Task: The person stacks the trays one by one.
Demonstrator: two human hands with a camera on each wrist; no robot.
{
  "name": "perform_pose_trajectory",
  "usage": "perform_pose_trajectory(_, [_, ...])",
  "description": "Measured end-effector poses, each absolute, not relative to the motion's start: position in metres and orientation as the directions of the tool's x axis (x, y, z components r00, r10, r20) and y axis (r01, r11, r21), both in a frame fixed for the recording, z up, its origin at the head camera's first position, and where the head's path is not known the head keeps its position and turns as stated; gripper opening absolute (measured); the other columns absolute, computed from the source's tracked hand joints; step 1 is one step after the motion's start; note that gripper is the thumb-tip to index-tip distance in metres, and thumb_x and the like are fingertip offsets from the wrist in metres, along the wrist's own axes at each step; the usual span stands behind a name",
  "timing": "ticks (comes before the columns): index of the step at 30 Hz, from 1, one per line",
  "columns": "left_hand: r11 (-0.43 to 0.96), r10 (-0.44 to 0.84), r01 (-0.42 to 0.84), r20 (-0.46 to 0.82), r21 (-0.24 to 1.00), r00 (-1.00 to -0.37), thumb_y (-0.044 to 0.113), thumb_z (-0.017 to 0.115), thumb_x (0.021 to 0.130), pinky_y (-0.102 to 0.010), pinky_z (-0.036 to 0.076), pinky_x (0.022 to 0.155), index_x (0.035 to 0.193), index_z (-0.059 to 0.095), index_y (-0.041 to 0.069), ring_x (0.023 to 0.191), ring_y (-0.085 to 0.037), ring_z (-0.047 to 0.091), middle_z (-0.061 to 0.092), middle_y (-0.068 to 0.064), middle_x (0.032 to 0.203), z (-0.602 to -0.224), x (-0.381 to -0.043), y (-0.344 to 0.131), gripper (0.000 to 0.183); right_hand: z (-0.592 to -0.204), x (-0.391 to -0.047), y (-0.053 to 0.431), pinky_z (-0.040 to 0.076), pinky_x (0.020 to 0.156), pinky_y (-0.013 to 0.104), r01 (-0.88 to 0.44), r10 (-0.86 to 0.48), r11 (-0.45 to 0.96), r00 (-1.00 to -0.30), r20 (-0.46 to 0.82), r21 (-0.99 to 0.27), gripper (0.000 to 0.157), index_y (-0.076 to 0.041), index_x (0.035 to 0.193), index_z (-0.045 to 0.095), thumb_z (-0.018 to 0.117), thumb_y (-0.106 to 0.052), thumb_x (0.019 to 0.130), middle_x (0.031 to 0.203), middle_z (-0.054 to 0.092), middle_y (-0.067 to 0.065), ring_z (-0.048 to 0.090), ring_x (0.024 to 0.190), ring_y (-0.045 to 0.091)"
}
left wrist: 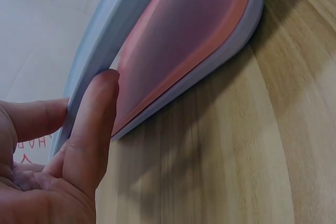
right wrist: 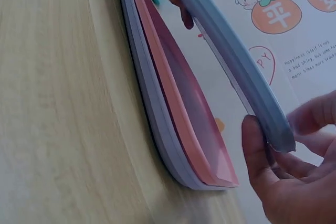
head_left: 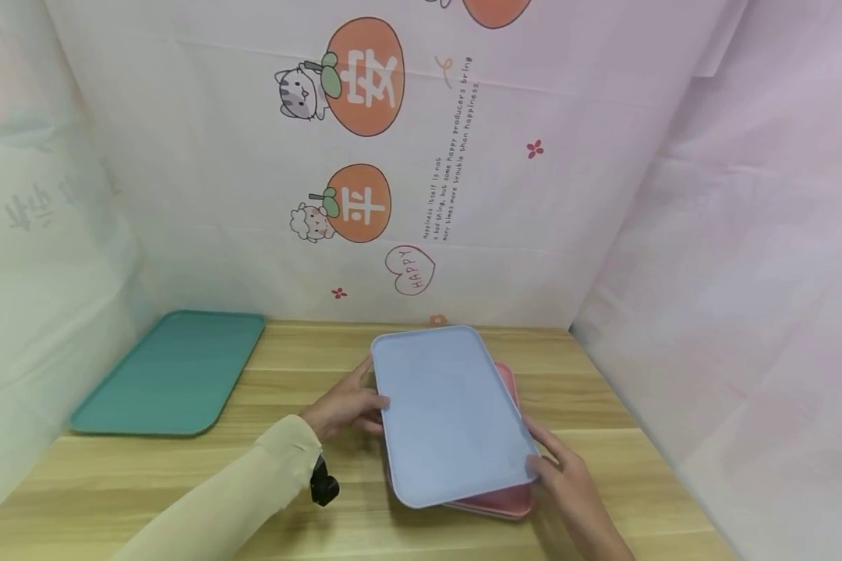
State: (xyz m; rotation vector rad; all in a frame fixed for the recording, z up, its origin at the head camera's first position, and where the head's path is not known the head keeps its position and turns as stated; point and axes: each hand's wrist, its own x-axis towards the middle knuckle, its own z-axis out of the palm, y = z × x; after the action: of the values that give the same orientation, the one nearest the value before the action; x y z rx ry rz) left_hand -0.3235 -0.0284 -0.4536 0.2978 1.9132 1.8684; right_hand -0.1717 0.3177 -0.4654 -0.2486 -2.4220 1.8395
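A light blue rectangular tray [head_left: 452, 413] is held up, tilted, between both hands. My left hand [head_left: 344, 405] pinches its left edge, thumb on one face and fingers on the other, as the left wrist view shows. At the lower right corner my right hand [head_left: 564, 475] pinches the rim in the same way. Beneath it, a pink tray [right wrist: 173, 93] tops a stack on the table, with greyish-lavender trays [right wrist: 152, 98] under it. A gap separates the blue tray from the stack in both wrist views. In the head view the blue tray covers most of the pink one.
A green tray [head_left: 175, 374] lies flat on the wooden table [head_left: 309, 514] at the left. White printed cloth [head_left: 519, 218] hangs behind the table, and more white cloth [head_left: 758, 312] hangs at both sides. A black object [head_left: 323, 483] sits at the left sleeve's cuff.
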Motion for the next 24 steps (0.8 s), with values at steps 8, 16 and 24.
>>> perform_pose_trajectory(8, [0.111, 0.459, -0.157, -0.190, 0.981, -0.868, -0.005, 0.066, 0.099, -0.035, 0.069, 0.065, 0.177, -0.003, 0.020, 0.078, -0.026, 0.078, 0.077, -0.026, 0.117, -0.452, -0.320, -0.022, 0.106, -0.460, -0.179, 0.321, 0.066, 0.095, 0.051, 0.067, 0.125, 0.394, -0.992, -0.018, -0.917, 0.062, -0.019, 0.168, 0.045, 0.065, -0.016, 0.108, 0.170, 0.043, 0.026, 0.068, 0.131, 0.044])
perform_pose_trajectory(16, [0.125, 0.456, -0.170, -0.209, 0.977, -0.865, -0.005, 0.067, 0.097, -0.031, 0.067, 0.059, 0.177, 0.005, 0.015, 0.073, -0.023, 0.077, 0.078, -0.024, 0.111, -0.452, -0.320, -0.017, 0.103, -0.457, -0.187, 0.328, 0.066, 0.096, 0.054, 0.046, 0.096, 0.425, -0.995, -0.005, -0.904, 0.060, -0.016, 0.167, 0.046, 0.063, -0.015, 0.109, 0.153, 0.058, 0.034, 0.068, 0.131, 0.044])
perform_pose_trajectory(24, [0.173, 0.477, -0.157, -0.222, 0.972, -0.850, -0.004, 0.067, 0.097, -0.029, 0.064, 0.054, 0.176, 0.013, 0.015, 0.072, -0.024, 0.075, 0.078, -0.024, 0.099, -0.457, -0.318, -0.013, 0.097, -0.461, -0.193, 0.335, 0.062, 0.107, 0.053, 0.015, 0.059, 0.453, -0.998, 0.013, -0.891, 0.058, -0.012, 0.167, 0.044, 0.054, -0.006, 0.111, 0.172, 0.044, 0.014, 0.055, 0.146, 0.047])
